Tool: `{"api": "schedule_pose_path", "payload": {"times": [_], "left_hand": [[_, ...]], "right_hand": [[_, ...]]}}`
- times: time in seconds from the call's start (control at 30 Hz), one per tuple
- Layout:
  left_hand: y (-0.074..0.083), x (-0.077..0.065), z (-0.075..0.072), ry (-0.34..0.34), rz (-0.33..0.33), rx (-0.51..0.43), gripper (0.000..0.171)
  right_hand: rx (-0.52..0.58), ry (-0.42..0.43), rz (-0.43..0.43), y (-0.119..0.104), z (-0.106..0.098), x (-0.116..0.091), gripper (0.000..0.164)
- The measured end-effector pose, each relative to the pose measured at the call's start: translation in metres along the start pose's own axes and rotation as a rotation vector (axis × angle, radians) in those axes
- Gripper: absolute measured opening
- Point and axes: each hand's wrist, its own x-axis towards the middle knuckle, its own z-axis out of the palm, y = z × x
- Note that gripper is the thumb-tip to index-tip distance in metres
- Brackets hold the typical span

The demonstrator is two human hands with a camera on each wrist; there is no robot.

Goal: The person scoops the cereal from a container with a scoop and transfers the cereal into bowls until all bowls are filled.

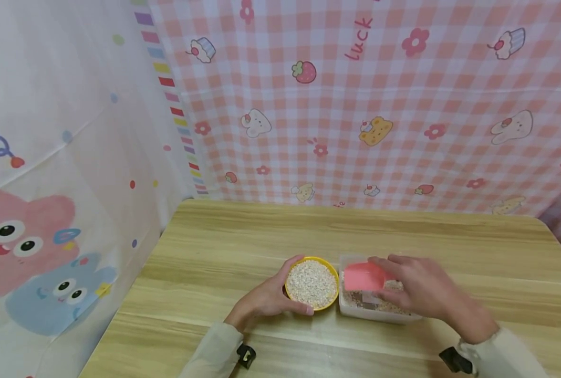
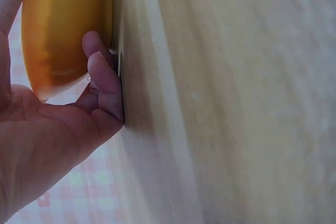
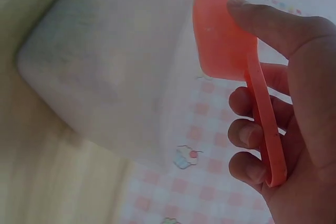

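Observation:
A yellow bowl stands on the wooden table, full nearly to its rim with pale oat-like flakes. My left hand grips its left side, thumb along the near rim. In the left wrist view, curled fingertips lie against the bowl's orange-yellow wall, low by the tabletop. Right beside the bowl is a translucent plastic box with brownish grains in it. Over that box my right hand holds a pink scoop; fingers wrap its handle and the thumb presses on the scoop's body.
The wooden table extends behind and to both sides of the bowl and box. A pink checked cloth hangs along its back edge, and a white printed cloth hangs on the left. Dark straps circle both wrists.

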Motion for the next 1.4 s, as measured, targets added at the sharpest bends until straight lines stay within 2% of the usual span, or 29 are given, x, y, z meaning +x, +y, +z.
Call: {"api": "schedule_pose_path", "payload": {"times": [0.27,0.5,0.7,1.0,1.2,1.3,1.4], "left_hand": [[0.0,-0.002,0.001,0.005,-0.007,0.006,0.116],[-0.001,-0.004,0.001,0.001,-0.015,0.008,0.117],[0.0,-0.005,0.001,-0.004,-0.014,0.002,0.116],[0.001,-0.007,0.001,-0.009,-0.008,-0.014,0.115],[0.0,-0.007,0.003,-0.018,-0.004,-0.022,0.116],[-0.001,-0.009,0.002,-0.025,0.011,-0.029,0.115],[-0.001,-0.011,-0.002,-0.015,0.028,-0.027,0.11]], "right_hand": [[0.029,0.001,0.019,0.002,0.016,-0.002,0.058],[0.077,-0.075,0.051,0.004,0.026,-0.002,0.059],[0.11,-0.107,0.049,0.005,0.032,-0.002,0.058],[0.105,-0.155,0.061,0.006,0.036,-0.003,0.058],[0.096,-0.208,0.102,0.006,0.036,-0.003,0.06],[0.093,-0.198,0.099,0.007,0.037,-0.005,0.061],[0.092,-0.143,0.07,0.006,0.036,-0.008,0.06]]}}
